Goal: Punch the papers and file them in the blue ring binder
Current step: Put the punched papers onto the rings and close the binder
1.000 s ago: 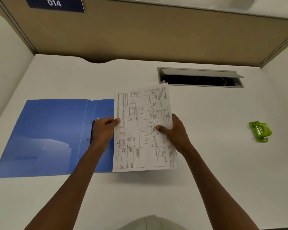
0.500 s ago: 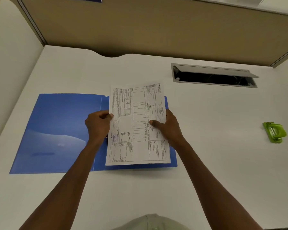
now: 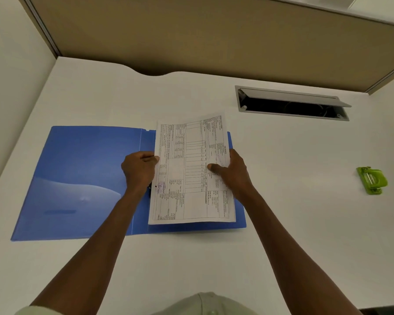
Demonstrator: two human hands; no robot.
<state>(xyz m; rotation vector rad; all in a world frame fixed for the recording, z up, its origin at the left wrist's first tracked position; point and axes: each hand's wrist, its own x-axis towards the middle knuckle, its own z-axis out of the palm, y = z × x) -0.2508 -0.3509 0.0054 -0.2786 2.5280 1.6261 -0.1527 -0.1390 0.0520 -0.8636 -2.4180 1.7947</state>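
Note:
The blue ring binder (image 3: 82,178) lies open and flat on the white desk. A printed sheet of paper (image 3: 191,173) with tables lies over its right half, a punched hole visible near the sheet's left edge. My left hand (image 3: 139,171) pinches the paper's left edge over the binder's spine, hiding most of the ring mechanism. My right hand (image 3: 233,173) holds the paper's right edge, thumb on top. The green hole punch (image 3: 371,180) sits far to the right, away from both hands.
A grey cable hatch (image 3: 291,103) is open at the back right of the desk (image 3: 293,223). A beige partition wall (image 3: 214,42) runs along the back. White side panels close in the left and right.
Both hands have carried the paper leftward, from beside the binder's spine to over its right half. The camera view has also shifted slightly.

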